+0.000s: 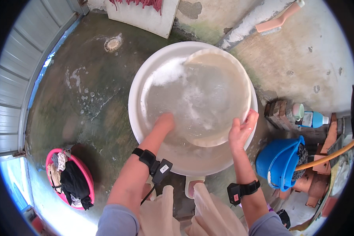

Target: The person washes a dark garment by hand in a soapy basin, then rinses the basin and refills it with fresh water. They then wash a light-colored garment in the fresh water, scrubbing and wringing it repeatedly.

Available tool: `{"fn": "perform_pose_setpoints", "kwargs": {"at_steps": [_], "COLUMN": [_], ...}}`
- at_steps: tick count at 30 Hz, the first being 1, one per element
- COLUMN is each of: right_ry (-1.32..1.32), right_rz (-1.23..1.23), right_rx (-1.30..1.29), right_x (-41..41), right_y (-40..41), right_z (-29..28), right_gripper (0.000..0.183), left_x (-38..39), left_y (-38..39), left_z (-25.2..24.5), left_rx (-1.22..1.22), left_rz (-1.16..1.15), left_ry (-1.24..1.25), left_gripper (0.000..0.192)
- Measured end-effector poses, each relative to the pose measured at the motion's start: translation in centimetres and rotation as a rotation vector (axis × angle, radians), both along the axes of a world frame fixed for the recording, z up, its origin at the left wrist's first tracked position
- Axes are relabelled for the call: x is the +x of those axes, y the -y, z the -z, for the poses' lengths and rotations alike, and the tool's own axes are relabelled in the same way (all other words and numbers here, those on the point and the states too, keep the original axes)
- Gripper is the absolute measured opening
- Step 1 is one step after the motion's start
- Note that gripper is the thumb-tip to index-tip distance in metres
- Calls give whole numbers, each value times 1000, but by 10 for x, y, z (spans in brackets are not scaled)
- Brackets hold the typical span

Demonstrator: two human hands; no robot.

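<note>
A large white basin [135,97] on the wet floor holds cloudy, soapy water with white suds [168,72] at its upper left. Inside it, towards the right, lies a smaller round off-white basin [249,88], tilted and partly under the water. My right hand [242,128] grips the smaller basin's rim at the right, its thumb on the inner side. On the left, my left hand [164,121] is dipped into the water; its fingers are hidden, so whether they hold anything does not show.
A pink basin [90,180] of clothes stands at lower left. Right are a blue bucket [275,160], bricks [278,113], a cup [298,111] and a blue bottle [317,119]. A pink brush [273,25] rests on a pipe by the wall. A floor drain [112,44] lies upper left.
</note>
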State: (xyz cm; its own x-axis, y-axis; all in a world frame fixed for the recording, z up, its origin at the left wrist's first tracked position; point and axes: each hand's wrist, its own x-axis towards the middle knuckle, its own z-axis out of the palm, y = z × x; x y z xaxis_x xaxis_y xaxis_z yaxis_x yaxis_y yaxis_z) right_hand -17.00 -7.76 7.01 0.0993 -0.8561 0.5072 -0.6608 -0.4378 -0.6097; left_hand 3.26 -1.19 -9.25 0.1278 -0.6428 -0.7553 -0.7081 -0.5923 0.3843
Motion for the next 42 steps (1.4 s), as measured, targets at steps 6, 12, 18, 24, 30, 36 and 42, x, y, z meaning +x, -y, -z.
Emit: {"fn": "perform_pose_setpoints", "kwargs": {"at_steps": [6,12,18,24,30,36,42], "right_ry": [-66,-160,-328,-326,-256,-7,656], "right_rz": [-324,-429,-360,-487,-467,-235,69], "right_rx": [-160,-431,-595,-588,-402,-54,581], "right_x": [24,5,-21,-15,10,17,-14], "right_y": [-17,-10,-10,-3,-7,-19,0], "right_z": [-30,-81,-103,-85,-61,-27,21], "right_gripper": [19,21,21,23,25,21,31], "left_x": [-5,-9,-26,-26,-39,-43,-36], "left_y": [-3,-4,-1,-1,-12,-9,-13], "left_z": [-32,-32,-39,-56,-45,1,32], "left_rx": [-341,-115,-233,-176,-78,-71,-255], "left_rz": [-173,-458,-606,-771,-1085,-1257,-1267], "left_ry": [-88,-515,-679,-737,-911,-829,-448], "left_gripper": [54,62,68,72,73,51,38]}}
